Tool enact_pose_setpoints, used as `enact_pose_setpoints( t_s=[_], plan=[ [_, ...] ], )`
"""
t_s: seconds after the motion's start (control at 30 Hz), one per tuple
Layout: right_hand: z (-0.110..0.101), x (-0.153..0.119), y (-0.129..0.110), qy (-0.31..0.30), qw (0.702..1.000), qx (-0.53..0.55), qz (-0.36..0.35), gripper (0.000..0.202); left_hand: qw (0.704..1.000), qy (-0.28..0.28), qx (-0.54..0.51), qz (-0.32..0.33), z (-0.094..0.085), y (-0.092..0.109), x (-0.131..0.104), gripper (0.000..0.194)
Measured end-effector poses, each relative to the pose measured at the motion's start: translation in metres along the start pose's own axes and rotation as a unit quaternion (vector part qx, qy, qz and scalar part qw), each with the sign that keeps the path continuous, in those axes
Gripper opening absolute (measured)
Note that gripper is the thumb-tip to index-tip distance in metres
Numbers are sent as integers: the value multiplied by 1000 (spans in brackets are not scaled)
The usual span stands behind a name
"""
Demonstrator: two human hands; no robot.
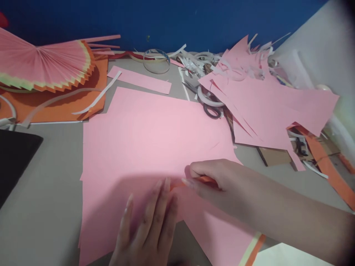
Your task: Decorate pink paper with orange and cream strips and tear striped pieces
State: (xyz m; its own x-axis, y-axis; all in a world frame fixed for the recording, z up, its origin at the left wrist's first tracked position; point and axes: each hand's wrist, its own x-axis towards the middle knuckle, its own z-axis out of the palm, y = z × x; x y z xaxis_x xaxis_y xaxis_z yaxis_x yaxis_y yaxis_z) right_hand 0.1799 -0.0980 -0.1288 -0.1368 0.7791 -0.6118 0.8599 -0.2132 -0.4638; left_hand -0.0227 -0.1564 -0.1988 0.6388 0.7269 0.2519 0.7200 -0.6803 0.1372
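Observation:
My left hand (151, 225) lies at the bottom centre, its fingers stretched out and slightly spread on a large pink paper sheet (149, 133). To its right, my right hand (213, 177) is closed around a narrow orange piece (206, 180). Most of that piece is hidden by the fingers, and I cannot tell whether it is a paper strip or a tool. Some orange also shows between my two hands. Beneath my right wrist, a second pink paper (210, 232) with yellow-green and orange edging slants toward the lower right.
A pleated pink paper fan (55, 66) rests on orange paper (97, 107) at the upper left. Black-handled scissors (212, 111) and a tape roll (208, 98) lie beside cut pink paper (263, 107). White paper scraps (196, 61) line the blue wall (177, 22). A black object (16, 159) sits left.

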Motion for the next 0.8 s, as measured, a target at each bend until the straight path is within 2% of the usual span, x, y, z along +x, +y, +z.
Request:
enact_pose_setpoints(
  t_s=[0.07, 0.23, 0.47, 0.8],
  plan=[
    [-1, 1, -5, -1, 1000, 24, 7, 34, 1000, 7, 10, 1, 2, 0, -1, 70],
    [-1, 2, -20, -80, 983, 158, 47, 36, 1000, 13, 12, 2, 3, 1, -1, 70],
    [3, 1, -25, -101, 962, 236, 88, 35, 999, 18, 22, 17, 2, -1, -1, 75],
    [5, 3, -27, -113, 952, 279, 55, 35, 999, 10, 34, 19, -2, -1, 1, 82]
  ],
)
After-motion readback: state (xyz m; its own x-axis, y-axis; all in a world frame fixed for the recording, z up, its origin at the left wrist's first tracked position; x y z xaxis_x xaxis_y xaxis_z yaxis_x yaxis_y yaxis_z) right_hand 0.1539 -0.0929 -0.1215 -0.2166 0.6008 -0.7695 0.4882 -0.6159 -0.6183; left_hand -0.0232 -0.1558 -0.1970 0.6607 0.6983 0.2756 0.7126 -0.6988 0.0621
